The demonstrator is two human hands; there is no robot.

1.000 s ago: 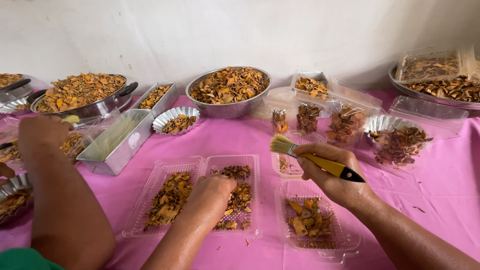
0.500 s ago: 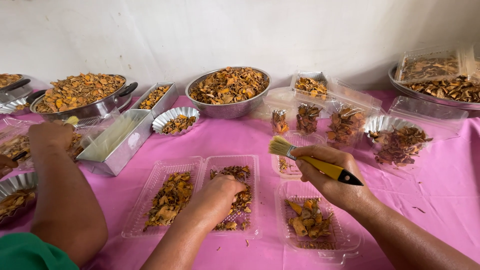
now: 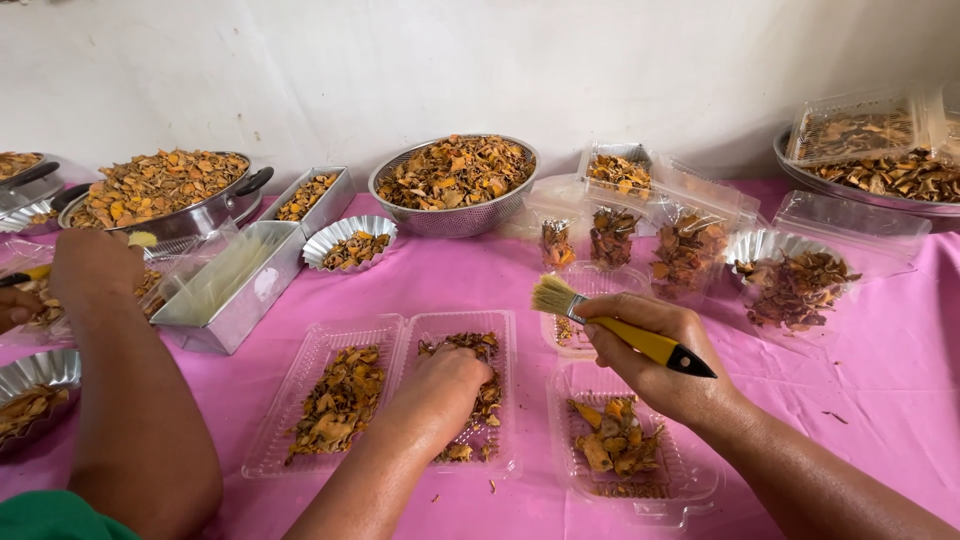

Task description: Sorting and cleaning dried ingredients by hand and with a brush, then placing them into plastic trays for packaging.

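My left hand (image 3: 440, 385) rests palm down on the dried orange-brown pieces in the right half of an open clear hinged tray (image 3: 300, 400). My right hand (image 3: 655, 360) grips a small brush with a yellow handle (image 3: 640, 338); its pale bristles point up and left. Below that hand lies a second clear plastic tray (image 3: 690, 480) holding a few dried pieces. Another person's arm (image 3: 130, 400) comes in at the left, with the hand near a clear container.
A pink cloth (image 3: 880, 380) covers the table. At the back stand a metal colander (image 3: 455, 210) and a pan (image 3: 215, 205), both heaped with dried pieces, plus foil cups (image 3: 345, 235), a metal box (image 3: 250, 295), small filled bags (image 3: 690, 250) and clear containers.
My hands have barely moved. The other person's arm at the left has shifted a little further left and back.
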